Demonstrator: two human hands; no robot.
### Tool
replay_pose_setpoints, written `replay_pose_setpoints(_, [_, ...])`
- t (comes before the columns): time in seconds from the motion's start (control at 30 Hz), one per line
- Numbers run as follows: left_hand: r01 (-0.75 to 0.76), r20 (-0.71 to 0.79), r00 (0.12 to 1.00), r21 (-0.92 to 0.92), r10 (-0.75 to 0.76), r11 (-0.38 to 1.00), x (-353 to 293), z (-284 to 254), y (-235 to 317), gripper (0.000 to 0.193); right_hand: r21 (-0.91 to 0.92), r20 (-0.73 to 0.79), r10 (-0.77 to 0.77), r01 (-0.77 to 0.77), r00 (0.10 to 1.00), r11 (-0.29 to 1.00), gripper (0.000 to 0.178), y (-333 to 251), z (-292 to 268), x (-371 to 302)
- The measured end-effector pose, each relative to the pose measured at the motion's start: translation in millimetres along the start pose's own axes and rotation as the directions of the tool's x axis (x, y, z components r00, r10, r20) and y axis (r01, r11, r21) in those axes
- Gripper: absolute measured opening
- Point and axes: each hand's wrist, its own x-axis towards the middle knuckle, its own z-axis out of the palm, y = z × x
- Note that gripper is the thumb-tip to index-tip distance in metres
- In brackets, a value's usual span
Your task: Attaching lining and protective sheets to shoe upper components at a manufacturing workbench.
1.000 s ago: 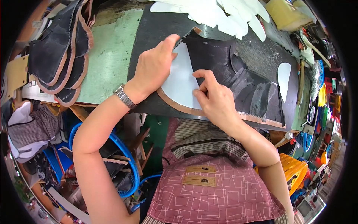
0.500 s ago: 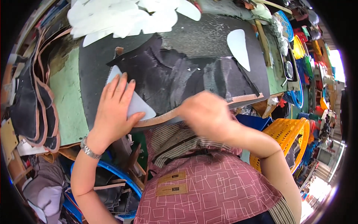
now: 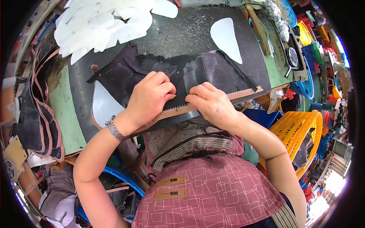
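Observation:
A dark shoe-upper piece (image 3: 178, 70) with a tan zigzag-cut edge lies across the black work mat (image 3: 182, 26). My left hand (image 3: 152, 97) is closed over the middle of this piece, its fingertips pinched together near the front edge. Just to its right, my right hand (image 3: 211, 102) also pinches at the piece, by the zigzag edge. Whatever sits between the fingertips of either hand is too small to make out. A white curved stiffener (image 3: 106, 102) rests on the left end of the piece, beside my left wrist. Another white stiffener (image 3: 230, 38) lies at the right back.
A heap of white stiffeners (image 3: 102, 28) covers the back left. Several dark tan-edged pieces (image 3: 34, 110) hang over the table's left side. A wooden handle (image 3: 258, 30) lies at the right. Below stand a yellow basket (image 3: 285, 131) and a blue-rimmed basket (image 3: 121, 176).
My left hand has left the stiffener and moved right to the middle of the dark piece. My right hand, blurred before, is now steady beside it. The piece appears farther left.

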Motion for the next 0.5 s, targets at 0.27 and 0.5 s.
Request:
replay_pose_setpoints(0.27, [-0.063, 0.071, 0.996, 0.146, 0.053, 0.987, 8, 0, 6, 0.015, 0.049, 0.289, -0.386, 0.389, 0.876, 0.92, 0.017, -9, -9, -16])
replay_pose_setpoints(0.5, [-0.116, 0.084, 0.991, 0.147, 0.104, 0.982, 3, -1, 7, 0.012, 0.111, -0.049, -0.142, 0.146, 0.989, 0.983, 0.03, -9, -12, -30])
